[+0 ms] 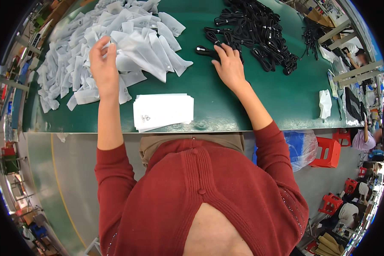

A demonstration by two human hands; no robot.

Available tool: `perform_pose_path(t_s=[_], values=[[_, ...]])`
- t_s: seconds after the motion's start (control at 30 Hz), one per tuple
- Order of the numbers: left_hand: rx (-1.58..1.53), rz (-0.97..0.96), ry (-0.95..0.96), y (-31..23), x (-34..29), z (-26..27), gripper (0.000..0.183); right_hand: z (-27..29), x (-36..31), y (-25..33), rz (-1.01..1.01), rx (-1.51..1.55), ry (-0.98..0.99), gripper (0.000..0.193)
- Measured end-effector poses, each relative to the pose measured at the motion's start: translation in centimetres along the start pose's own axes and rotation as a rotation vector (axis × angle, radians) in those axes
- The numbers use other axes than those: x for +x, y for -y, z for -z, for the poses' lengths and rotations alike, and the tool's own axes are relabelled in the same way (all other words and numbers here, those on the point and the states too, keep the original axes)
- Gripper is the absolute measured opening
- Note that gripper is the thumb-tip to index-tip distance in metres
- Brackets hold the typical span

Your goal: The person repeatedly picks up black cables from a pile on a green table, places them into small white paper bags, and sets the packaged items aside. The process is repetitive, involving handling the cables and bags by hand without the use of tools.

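At the upper left of the green table lies a heap of translucent white pouches point(83, 55). My left hand point(104, 70) is raised at the heap's near side, fingers loosely curled and apart from the thumb. Just right of its thumb is a slightly blurred pouch point(143, 55); I see no grip on it. My right hand point(230, 68) reaches to the near edge of a pile of coiled black cables point(260, 32). Its fingers are stretched out, with the tips at one small cable coil point(206, 51). Between my forearms sits a stack of white paper slips point(164, 111) with small dark print.
The green table point(226, 111) ends just in front of my body. A crumpled white packet point(325, 103) lies near its right end, with loose black cables point(311, 36) farther back. Red stools point(327, 152) and a plastic-wrapped blue bundle point(301, 147) stand at the right; other people work beyond.
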State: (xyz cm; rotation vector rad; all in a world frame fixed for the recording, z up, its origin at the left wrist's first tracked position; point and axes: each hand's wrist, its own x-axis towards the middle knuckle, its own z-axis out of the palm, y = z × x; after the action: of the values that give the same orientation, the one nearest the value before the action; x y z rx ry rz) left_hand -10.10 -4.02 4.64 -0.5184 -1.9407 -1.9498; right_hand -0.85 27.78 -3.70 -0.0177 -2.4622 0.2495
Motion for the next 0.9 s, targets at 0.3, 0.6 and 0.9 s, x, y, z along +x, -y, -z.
perform_pose_path(t_s=[0.3, 0.6, 0.9], values=[[0.406, -0.096, 0.721, 1.1, -13.5, -3.5, 0.02, 0.1, -1.8, 1.3, -0.042, 0.125, 0.162, 0.017], [0.319, 0.133, 0.536, 2.2, -15.6, -3.9, 0.009, 8.1, -6.6, 5.4, -0.039, 0.697, 0.41, 0.024], [0.122, 0.2, 0.52, 1.7, -15.1, -3.5, 0.007, 9.3, -7.8, 5.5, 0.123, 0.579, 0.511, 0.024]])
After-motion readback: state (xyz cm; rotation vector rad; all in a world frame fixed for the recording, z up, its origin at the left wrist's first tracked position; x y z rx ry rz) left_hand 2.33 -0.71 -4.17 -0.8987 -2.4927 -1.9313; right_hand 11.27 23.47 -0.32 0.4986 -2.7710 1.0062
